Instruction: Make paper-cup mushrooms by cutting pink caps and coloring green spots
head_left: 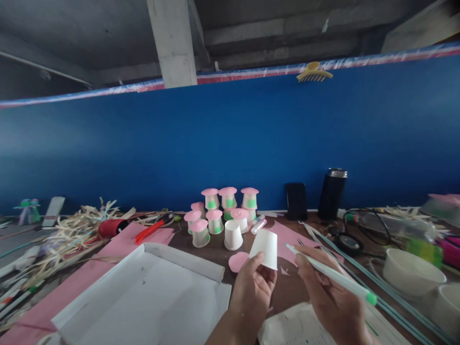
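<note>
A plain white paper cup point(266, 245) is pinched in my left hand point(254, 282), tilted, its wide rim toward the lower side. My right hand point(328, 294) grips a white marker point(334, 274) with a green end; its tip points left, a short way from the cup. Behind them stands another plain white cup point(233, 235), upside down. Several upturned cups with pink paper discs on top, such as this decorated cup point(200, 235), are grouped and partly stacked; some carry green patches. A pink paper disc point(238, 262) lies beside my left hand.
A white box lid point(143, 292) fills the left front, over pink paper point(77, 278). A red cutter point(149, 232) and a pile of strips point(77, 235) lie behind. To the right are a phone point(296, 201), a black bottle point(332, 194) and a white bowl point(411, 273).
</note>
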